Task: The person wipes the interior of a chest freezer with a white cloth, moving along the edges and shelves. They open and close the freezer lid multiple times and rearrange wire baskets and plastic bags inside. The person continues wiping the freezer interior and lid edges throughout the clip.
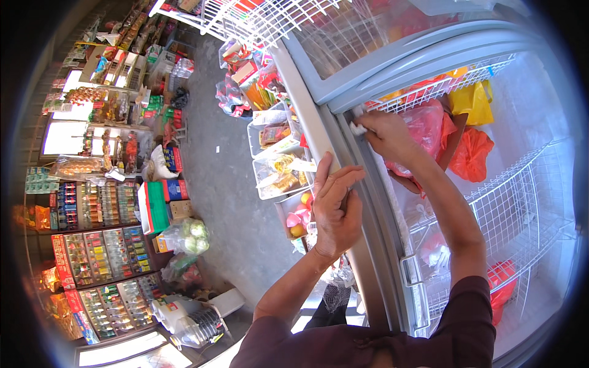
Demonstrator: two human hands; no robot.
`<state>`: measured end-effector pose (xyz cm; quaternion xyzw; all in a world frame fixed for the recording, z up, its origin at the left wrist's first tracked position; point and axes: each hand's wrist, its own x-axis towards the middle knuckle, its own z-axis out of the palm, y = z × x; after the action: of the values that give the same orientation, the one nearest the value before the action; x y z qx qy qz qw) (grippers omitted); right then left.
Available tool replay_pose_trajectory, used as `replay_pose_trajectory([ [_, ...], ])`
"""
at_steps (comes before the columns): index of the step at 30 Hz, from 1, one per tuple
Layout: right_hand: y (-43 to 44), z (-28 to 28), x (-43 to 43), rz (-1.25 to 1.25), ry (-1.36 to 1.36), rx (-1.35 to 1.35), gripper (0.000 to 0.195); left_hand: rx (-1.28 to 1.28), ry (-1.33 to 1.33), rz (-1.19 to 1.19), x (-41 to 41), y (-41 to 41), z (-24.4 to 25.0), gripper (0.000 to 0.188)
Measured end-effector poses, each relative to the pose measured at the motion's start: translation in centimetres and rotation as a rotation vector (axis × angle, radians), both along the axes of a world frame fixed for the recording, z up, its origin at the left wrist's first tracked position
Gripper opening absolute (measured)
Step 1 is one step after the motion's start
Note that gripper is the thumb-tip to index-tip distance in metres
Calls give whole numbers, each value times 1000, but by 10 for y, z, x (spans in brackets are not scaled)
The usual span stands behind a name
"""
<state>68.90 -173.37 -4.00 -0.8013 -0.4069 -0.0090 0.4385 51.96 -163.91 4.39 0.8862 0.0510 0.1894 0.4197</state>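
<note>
My right hand [386, 133] grips a small white cloth or tissue [358, 129] against the inner edge of an open chest freezer's frame [368, 184], near the corner of its sliding glass lid [368, 64]. My left hand [338, 209] rests on the freezer's outer metal rim with its fingers extended and holds nothing. Inside the freezer, beside my right forearm, lie a pink plastic bag [423, 129], a red bag [471, 154] and a yellow bag [470, 103]. A cardboard piece [453, 140] stands among them. Frost lines the freezer walls.
White wire baskets [501, 216] hang inside the freezer; another wire rack [248, 23] stands on the lid. Left of the freezer are plastic bins of packets [280, 177] and a box of fruit [294, 218]. Shelves of small goods [106, 253] line the far left, across the concrete floor [225, 184].
</note>
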Motion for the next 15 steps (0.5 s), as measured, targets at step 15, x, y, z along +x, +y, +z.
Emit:
replay_pose_trajectory([
  [15,35,1,3,-270,-108,-3,17,1,-23,-36,2,4,-1,29],
])
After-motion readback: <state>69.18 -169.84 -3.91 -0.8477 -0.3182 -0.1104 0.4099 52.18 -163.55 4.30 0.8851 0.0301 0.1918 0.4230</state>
